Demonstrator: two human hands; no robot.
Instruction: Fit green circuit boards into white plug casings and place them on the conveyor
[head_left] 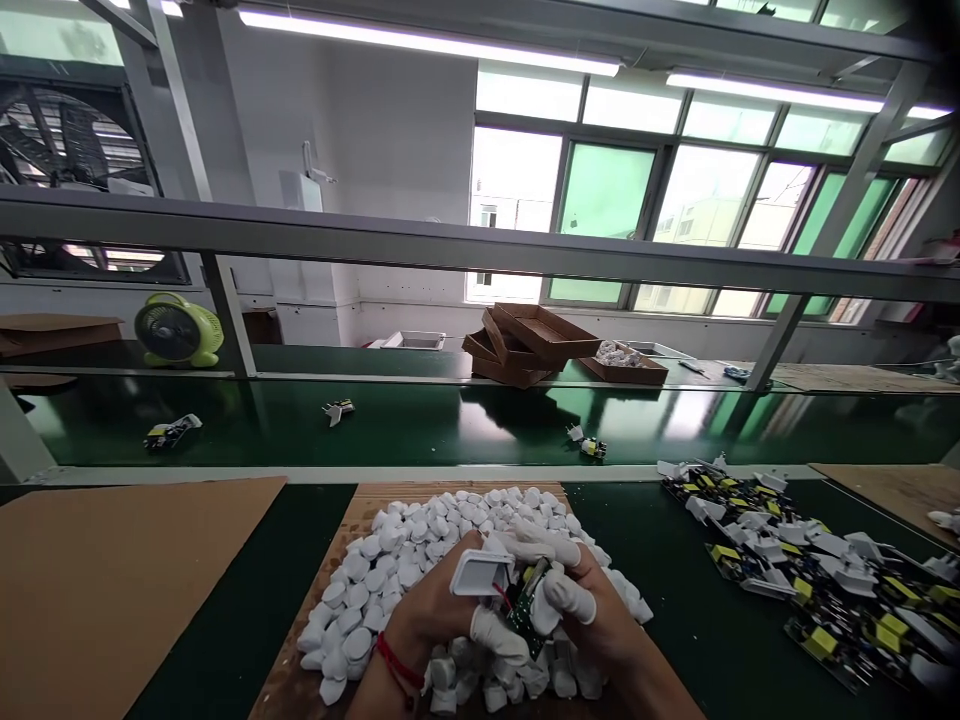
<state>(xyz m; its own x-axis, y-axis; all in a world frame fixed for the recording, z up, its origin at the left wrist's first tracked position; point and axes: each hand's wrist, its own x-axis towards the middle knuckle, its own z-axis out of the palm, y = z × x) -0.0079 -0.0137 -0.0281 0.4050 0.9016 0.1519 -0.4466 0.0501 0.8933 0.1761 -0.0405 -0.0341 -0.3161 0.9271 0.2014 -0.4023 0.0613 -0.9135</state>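
Observation:
Both hands meet over a heap of small white plastic caps (420, 545), and white finger covers sit on their fingertips. My left hand (450, 600), with a red string at the wrist, is closed around a green circuit board (525, 612). A white plastic housing (480, 574) sticks up beside that hand, and a red wire runs near the board. My right hand (574, 590) grips the same board from the other side. A white piece shows under its fingers; whether it is a cap or a covered fingertip, I cannot make out.
Many circuit boards with yellow parts and white housings (817, 560) are piled at right. Cardboard (135, 580) lies at left. Across the green conveyor belt (420, 440) are a few single boards (171, 432). Behind stand brown trays (536, 335) and a green fan (178, 330).

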